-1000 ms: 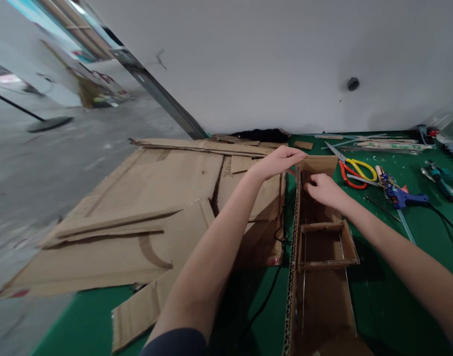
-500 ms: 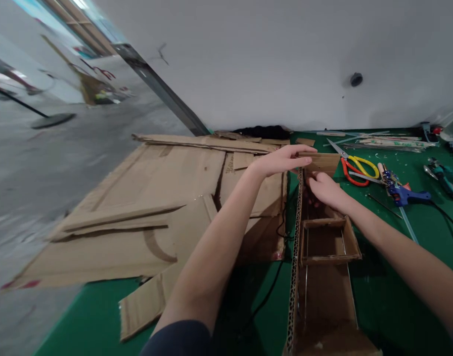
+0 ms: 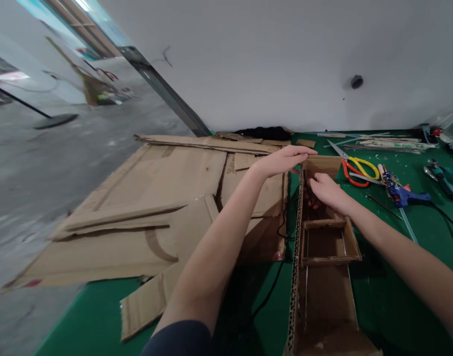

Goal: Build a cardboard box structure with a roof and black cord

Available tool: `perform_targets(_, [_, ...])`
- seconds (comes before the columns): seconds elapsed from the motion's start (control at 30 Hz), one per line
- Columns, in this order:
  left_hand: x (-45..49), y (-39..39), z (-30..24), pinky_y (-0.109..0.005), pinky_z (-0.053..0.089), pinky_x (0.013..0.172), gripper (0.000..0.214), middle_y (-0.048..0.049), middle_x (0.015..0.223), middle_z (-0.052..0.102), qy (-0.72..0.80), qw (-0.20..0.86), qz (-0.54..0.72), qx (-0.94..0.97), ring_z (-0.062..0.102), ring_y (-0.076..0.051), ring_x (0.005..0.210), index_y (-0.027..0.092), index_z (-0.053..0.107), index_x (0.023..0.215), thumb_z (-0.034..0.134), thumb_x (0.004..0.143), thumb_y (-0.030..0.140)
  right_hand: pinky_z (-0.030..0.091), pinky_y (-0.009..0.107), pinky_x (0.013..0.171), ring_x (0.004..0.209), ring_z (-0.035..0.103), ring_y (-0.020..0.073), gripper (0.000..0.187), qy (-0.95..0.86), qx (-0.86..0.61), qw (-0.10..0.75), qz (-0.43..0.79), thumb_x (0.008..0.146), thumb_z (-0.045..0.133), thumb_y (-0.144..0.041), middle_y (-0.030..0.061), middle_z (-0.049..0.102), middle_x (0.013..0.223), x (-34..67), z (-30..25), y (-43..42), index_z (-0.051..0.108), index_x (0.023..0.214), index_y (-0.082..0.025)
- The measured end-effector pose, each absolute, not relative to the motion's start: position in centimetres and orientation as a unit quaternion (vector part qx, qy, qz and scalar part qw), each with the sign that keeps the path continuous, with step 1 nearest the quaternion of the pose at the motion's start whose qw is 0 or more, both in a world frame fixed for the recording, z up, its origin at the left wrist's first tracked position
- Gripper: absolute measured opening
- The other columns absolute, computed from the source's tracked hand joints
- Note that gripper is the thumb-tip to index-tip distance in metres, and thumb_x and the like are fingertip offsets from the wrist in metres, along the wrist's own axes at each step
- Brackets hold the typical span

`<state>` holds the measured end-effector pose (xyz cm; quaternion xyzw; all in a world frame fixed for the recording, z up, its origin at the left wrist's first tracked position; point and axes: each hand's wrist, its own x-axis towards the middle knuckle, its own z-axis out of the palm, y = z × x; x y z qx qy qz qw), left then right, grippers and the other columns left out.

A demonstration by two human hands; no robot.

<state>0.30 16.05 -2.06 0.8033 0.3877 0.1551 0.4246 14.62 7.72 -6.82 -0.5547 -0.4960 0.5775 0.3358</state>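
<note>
A long, narrow cardboard structure (image 3: 327, 291) lies lengthwise in front of me, with a corrugated left wall and a small open cardboard box (image 3: 328, 259) set across its middle. Thin pale rods or strings run along its length. At the far end, my left hand (image 3: 284, 160) rests over the top of the left wall, fingers stretched out. My right hand (image 3: 325, 190) reaches into the far compartment, fingers curled down; its fingertips are in shadow. Something thin and dark shows by them, but I cannot make out what they hold.
Yellow-and-red-handled scissors (image 3: 360, 168), a blue glue gun (image 3: 410, 195) and pliers (image 3: 443, 180) lie right on the green table (image 3: 408, 291). Cardboard sheets (image 3: 174, 173) cover the left side. A black cord (image 3: 269, 291) runs beside the structure. A wall (image 3: 271, 64) stands behind.
The left hand's fingers have drawn slightly closer together over the wall's top. My right hand stays in the far compartment, its fingers shifting a little. The view has moved slightly.
</note>
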Motion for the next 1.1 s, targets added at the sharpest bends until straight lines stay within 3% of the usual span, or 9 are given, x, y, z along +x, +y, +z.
perform_targets(0.23, [0.4,16.4,-2.1,-0.024,0.052,0.066,0.042,-0.0078,0.123,0.062,0.379,0.372,0.189,0.826,0.060,-0.016,0.092,0.020,0.059,0.129,0.039,0.094,0.031,0.044,0.021,0.033,0.038,0.055,0.0118,0.018,-0.497,-0.555,0.339,0.574,0.089,0.038,-0.012,-0.0043,0.054,0.052,14.5,-6.9,7.8,0.045,0.074,-0.020])
perform_targets(0.43, [0.2,16.7,-2.4,-0.024,0.050,0.066,0.043,-0.0062,0.107,0.068,0.354,0.369,0.174,0.842,0.058,-0.011,0.075,0.021,0.057,0.132,0.050,0.090,0.030,0.042,0.021,0.032,0.037,0.053,0.0113,0.020,-0.501,-0.551,0.350,0.569,0.091,0.037,-0.015,-0.0043,0.054,0.052,14.6,-7.3,8.0,0.045,0.073,-0.020])
perform_targets(0.67, [0.1,16.6,-2.6,-0.023,0.054,0.068,0.042,-0.0074,0.123,0.062,0.376,0.429,0.170,0.804,0.059,-0.016,0.098,0.023,0.059,0.131,0.045,0.093,0.035,0.040,0.021,0.032,0.037,0.050,0.0113,0.020,-0.514,-0.527,0.400,0.546,0.090,0.039,-0.016,-0.0054,0.050,0.047,14.5,-8.0,8.1,0.045,0.072,-0.021])
perform_targets(0.83, [0.3,16.3,-3.1,-0.020,0.051,0.067,0.041,-0.0049,0.116,0.063,0.378,0.443,0.184,0.792,0.058,-0.014,0.095,0.027,0.059,0.130,0.047,0.091,0.034,0.048,0.025,0.038,0.041,0.053,0.0129,0.015,-0.488,-0.529,0.401,0.566,0.090,0.040,-0.020,-0.0037,0.054,0.054,14.4,-8.3,8.2,0.047,0.076,-0.021])
perform_targets(0.93, [0.7,15.7,-3.8,-0.023,0.051,0.070,0.037,-0.0055,0.111,0.065,0.387,0.436,0.226,0.780,0.058,-0.014,0.091,0.022,0.064,0.122,0.047,0.090,0.030,0.051,0.028,0.041,0.044,0.055,0.0132,0.014,-0.479,-0.530,0.399,0.574,0.089,0.040,-0.022,-0.0025,0.056,0.059,14.5,-8.3,8.1,0.049,0.078,-0.021])
perform_targets(1.1, [1.1,14.6,-5.3,-0.022,0.050,0.071,0.045,-0.0064,0.111,0.063,0.412,0.492,0.322,0.697,0.058,-0.016,0.095,0.019,0.066,0.112,0.036,0.095,0.048,0.051,0.027,0.044,0.045,0.054,0.0130,0.014,-0.480,-0.544,0.380,0.573,0.089,0.044,-0.025,-0.0016,0.057,0.059,14.6,-8.4,8.2,0.052,0.080,-0.020])
